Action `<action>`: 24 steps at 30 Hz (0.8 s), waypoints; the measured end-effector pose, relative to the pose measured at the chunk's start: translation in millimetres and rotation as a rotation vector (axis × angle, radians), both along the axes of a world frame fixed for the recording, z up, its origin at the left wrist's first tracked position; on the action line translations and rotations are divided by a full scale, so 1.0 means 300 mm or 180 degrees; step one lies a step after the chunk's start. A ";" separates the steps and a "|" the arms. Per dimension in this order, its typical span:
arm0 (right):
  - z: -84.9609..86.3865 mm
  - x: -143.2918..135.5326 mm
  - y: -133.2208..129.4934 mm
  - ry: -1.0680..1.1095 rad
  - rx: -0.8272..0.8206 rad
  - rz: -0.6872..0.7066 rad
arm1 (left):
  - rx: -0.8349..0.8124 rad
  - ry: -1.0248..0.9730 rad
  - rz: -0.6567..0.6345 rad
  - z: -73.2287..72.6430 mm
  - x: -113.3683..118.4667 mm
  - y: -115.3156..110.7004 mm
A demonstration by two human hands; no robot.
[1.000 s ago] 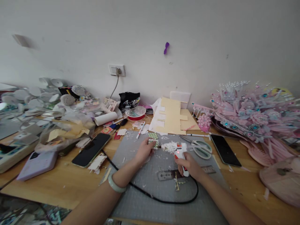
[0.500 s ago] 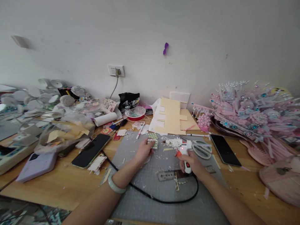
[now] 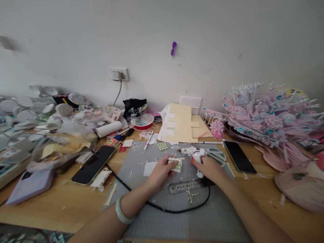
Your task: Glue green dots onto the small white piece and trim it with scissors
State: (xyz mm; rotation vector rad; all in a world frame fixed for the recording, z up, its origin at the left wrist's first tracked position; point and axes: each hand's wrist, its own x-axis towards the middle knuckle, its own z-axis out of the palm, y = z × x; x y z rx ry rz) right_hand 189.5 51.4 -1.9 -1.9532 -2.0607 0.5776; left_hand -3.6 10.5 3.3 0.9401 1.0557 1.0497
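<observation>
My left hand (image 3: 163,170) pinches a small green-and-white patterned piece (image 3: 176,165) between thumb and fingers, above the grey cutting mat (image 3: 141,216). Closed round the handle of a white and orange glue gun (image 3: 199,156) is my right hand (image 3: 209,168). The gun's nozzle points left, a little above and beyond the patterned piece, and a small red light glows on its body. A second green patterned piece (image 3: 162,146) lies farther back on the mat. Below the hands rests a metal ruler (image 3: 181,186) among scraps, and a white square piece (image 3: 150,168) lies left of my left hand.
Scissors (image 3: 217,155) lie right behind the glue gun, whose black cord (image 3: 177,211) loops across the mat. Phones flank the mat, one left (image 3: 93,165) and one right (image 3: 239,157). Cream card sheets (image 3: 181,123) lean at the back. Pink beaded ornaments (image 3: 263,118) crowd the right.
My left hand has moved right, bringing the patterned piece nearer the glue gun. The second patterned piece and the white square now show clear of that hand. The view has shifted slightly.
</observation>
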 end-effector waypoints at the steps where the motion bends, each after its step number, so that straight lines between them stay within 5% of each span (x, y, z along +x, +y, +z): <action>1: 0.004 0.002 -0.001 -0.0088 0.0003 0.0015 | -0.0038 -0.0002 -0.0059 0.006 0.010 -0.010; 6: 0.040 0.006 -0.025 -0.0406 0.0414 -0.0205 | -0.0127 0.0078 -0.0113 0.016 0.028 -0.029; 10: 0.065 -0.027 -0.069 0.0802 0.0972 -0.0120 | -0.0047 0.0092 -0.0079 0.004 0.021 -0.026; 13: 0.053 -0.072 -0.103 0.2404 -0.0011 0.0215 | -0.0021 0.0099 -0.0051 -0.001 0.019 -0.026; 16: 0.029 -0.108 -0.124 0.3085 -0.0879 0.0316 | 0.0008 0.0145 -0.0082 -0.001 0.019 -0.027; 24: 0.026 -0.110 -0.127 0.3326 -0.0975 0.0234 | -0.0074 0.0277 -0.0115 0.012 0.021 -0.036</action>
